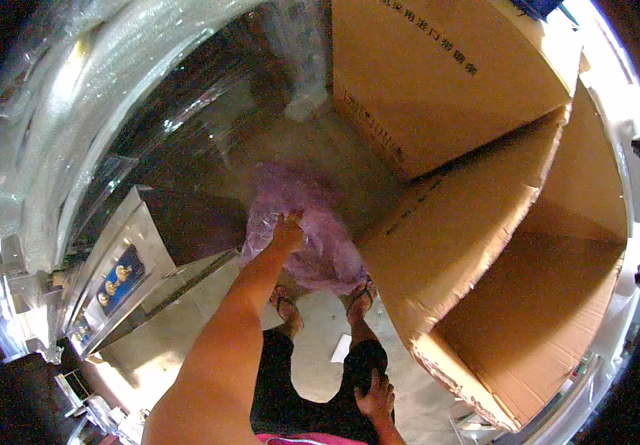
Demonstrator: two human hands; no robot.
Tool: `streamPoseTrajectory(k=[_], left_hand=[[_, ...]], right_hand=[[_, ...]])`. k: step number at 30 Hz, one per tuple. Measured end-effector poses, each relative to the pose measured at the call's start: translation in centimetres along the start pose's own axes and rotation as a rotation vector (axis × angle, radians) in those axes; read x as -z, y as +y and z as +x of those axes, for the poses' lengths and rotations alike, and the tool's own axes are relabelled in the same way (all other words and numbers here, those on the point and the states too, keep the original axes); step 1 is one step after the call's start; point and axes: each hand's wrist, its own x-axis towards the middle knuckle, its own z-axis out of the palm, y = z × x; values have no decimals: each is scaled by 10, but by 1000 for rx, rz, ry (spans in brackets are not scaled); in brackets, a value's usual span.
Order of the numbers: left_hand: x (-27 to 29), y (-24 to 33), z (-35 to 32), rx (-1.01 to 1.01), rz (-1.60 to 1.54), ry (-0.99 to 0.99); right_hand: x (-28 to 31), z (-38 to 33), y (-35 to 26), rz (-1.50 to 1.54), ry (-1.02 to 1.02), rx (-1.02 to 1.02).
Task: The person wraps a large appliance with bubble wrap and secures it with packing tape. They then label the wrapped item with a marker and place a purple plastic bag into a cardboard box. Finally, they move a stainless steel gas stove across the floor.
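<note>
My left hand (288,233) reaches down to a crumpled, see-through purple plastic bag (327,241) just beyond my feet. Its fingers are bent into the plastic and appear to grip it; their tips are partly lost in the folds. What the bag may contain cannot be made out. My right hand (375,400) lies on my right knee with its fingers apart and nothing in it.
Tall cardboard boxes (476,215) with open flaps stand close on the right. To the left are clear plastic-wrapped pieces (75,111) and a metal-edged panel with brass fittings (120,280). A small white piece (341,348) lies on the concrete floor (320,371) between my legs.
</note>
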Motion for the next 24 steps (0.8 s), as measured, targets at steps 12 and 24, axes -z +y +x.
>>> streamPoseTrajectory(k=[12,24], left_hand=[[31,52,-221,-245,-689,-176],[494,-66,-452,-9,-1425,476]], right_hand=[[26,21,-39,421,364,378],[185,-126,-322,619,-237,911]])
